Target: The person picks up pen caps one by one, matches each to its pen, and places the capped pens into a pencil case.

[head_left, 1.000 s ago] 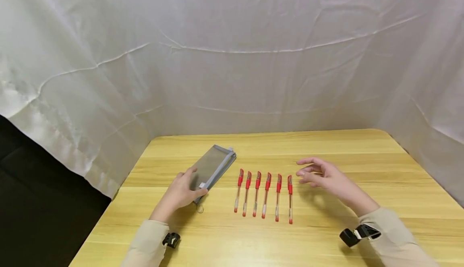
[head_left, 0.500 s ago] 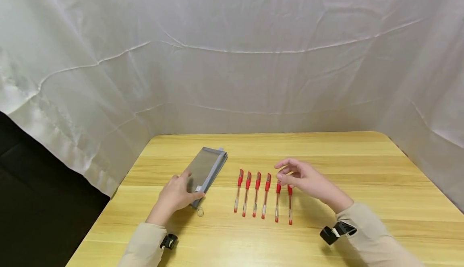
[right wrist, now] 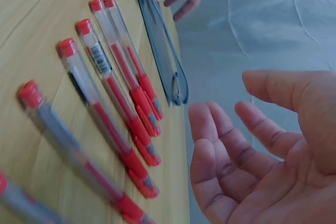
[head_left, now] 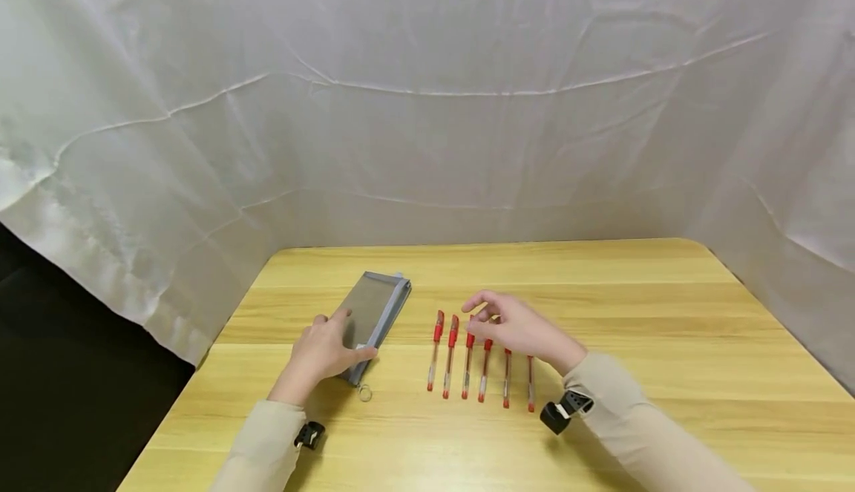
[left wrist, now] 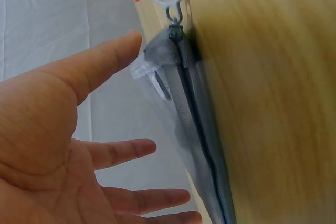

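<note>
A grey zip pencil pouch (head_left: 372,303) with a see-through front lies at the left of the table, a ring (head_left: 365,394) at its near end. My left hand (head_left: 319,351) is at its near part, fingers spread, thumb by the zip edge. In the left wrist view the fingers look straight, with the pouch beyond them; contact is unclear. Several red-capped gel pens (head_left: 433,362) lie in a row to the right. Above the caps of the right-hand ones hovers my right hand (head_left: 517,326), fingers loosely bent. In the right wrist view it holds nothing.
A pale wooden table (head_left: 634,314) bears everything. White cloth (head_left: 467,143) hangs behind it and along both sides. Dark material (head_left: 80,373) shows beyond the left edge. A small black camera (head_left: 557,414) sits on the right wrist, another on the left.
My right hand has moved left, from right of the row to over the pens. The pouch has slid a little left and nearer with my left hand. The pens lie in their row as before.
</note>
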The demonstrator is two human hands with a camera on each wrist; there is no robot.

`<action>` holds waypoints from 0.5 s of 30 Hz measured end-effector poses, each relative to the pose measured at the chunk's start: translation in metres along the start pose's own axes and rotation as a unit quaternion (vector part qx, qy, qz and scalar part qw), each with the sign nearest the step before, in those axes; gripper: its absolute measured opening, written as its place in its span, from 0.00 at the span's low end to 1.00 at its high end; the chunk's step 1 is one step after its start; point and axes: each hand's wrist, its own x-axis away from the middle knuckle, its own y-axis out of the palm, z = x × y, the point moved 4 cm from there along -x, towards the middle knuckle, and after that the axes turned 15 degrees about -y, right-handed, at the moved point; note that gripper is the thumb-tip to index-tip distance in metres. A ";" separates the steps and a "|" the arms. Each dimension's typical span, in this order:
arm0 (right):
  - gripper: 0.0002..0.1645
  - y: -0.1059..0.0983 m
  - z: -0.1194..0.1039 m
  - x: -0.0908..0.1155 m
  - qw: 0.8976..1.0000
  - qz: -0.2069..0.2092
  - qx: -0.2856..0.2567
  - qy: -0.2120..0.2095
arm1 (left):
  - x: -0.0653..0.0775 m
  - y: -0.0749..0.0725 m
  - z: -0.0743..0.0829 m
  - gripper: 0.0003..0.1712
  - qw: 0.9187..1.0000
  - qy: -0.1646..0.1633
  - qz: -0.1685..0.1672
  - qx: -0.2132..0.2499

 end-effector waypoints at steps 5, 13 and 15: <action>0.20 0.011 -0.001 -0.014 1.000 -0.004 0.001 0.022 | -0.004 0.001 -0.002 0.58 1.000 -0.008 -0.023 0.017; 0.20 0.023 0.001 -0.027 0.998 0.012 -0.008 0.065 | -0.004 0.003 -0.002 0.62 0.999 -0.012 -0.037 0.023; 0.20 0.025 0.002 -0.030 0.997 0.017 -0.022 0.077 | -0.004 0.003 -0.001 0.62 0.999 -0.013 -0.038 0.022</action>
